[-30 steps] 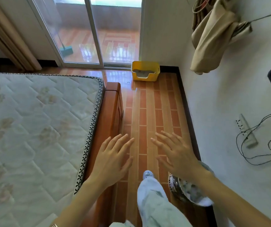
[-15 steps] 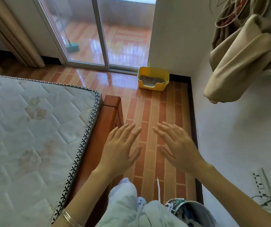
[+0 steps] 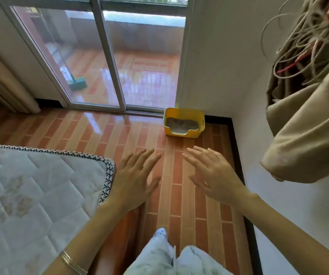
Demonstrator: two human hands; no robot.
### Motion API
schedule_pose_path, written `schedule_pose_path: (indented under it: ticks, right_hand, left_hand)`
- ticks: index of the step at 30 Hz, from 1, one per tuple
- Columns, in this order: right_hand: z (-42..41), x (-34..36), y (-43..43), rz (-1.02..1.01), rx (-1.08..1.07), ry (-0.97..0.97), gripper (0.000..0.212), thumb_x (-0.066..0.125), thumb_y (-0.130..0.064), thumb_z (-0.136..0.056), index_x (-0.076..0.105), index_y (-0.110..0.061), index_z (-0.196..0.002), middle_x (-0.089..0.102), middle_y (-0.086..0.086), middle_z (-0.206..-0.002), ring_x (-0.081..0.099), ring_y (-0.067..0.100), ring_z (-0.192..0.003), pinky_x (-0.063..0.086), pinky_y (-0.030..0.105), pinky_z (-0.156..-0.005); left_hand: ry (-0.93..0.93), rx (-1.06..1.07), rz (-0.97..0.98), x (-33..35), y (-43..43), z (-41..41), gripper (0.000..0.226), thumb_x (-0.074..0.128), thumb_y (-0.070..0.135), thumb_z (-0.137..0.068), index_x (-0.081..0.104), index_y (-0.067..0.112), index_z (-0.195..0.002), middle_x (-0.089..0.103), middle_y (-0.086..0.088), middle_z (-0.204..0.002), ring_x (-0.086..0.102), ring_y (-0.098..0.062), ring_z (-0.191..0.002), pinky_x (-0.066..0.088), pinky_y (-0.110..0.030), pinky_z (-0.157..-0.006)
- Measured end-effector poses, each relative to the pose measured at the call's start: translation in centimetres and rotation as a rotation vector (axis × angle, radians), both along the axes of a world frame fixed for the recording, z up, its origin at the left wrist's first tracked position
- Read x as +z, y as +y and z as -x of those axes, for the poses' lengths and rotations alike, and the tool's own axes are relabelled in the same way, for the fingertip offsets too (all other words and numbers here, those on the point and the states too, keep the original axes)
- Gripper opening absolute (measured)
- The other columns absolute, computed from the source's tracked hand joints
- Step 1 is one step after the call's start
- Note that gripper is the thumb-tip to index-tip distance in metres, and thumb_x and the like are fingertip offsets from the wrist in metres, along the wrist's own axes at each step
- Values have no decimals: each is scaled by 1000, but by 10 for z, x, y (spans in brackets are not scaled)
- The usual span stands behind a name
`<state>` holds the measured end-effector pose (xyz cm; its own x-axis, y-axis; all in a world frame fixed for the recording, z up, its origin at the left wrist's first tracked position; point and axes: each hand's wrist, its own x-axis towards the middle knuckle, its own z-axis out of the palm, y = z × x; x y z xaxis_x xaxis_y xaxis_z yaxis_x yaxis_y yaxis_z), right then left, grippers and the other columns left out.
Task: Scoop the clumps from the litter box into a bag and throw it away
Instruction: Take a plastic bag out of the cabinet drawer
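Compared with a moment ago, the yellow litter box (image 3: 183, 123) stands closer and lower in the view, and more of the brick-pattern floor (image 3: 108, 133) by the glass sliding door (image 3: 108, 56) shows, so the person is walking toward it along the strip between the mattress (image 3: 34, 195) and the white wall (image 3: 278, 205). To my eye this means the task is only at its approach: nothing is scooped yet, and I see no scoop and no bag anywhere. Both hands are held out in front, palms down, fingers spread, and both are empty. The left hand (image 3: 133, 181) hovers over the corner of the mattress and the wooden bed frame (image 3: 120, 231); the right hand (image 3: 213, 175) hovers over the floor, near the dark baseboard. The box sits on the floor in the far corner, where the door frame meets the wall, ahead of both hands and well apart from them, a little nearer to the line of the right hand. Grey litter lies inside it; clumps are too small to tell. A beige cloth (image 3: 306, 132) hangs from the wall on the right, above the path.
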<state>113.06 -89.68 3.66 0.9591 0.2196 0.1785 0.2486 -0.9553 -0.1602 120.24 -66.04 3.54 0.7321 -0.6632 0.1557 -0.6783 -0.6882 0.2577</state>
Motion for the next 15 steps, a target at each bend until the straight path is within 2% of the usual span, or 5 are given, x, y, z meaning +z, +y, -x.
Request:
schedule_pose_path:
  ticks: [9,15]
  right_hand:
    - [-127,-25,-29,5,63,42,49,42,-39,-92,45,-16,-136,50,6,-138,43,24,-131,38,46,-104]
    - [-225,-33,-74,26,156,63,51,62,-32,-86,51,-15,-132,54,8,-134,49,28,-126,40,48,-102]
  left_hand:
    - [50,99,15,-24,-39,-109,55,38,45,-91,47,21,-139,49,-3,-142,43,-24,-132,37,-47,-105]
    - [95,201,0,-38,-78,-185,55,38,46,-90,47,21,-139,50,-2,-141,45,-23,-131,36,-44,-106]
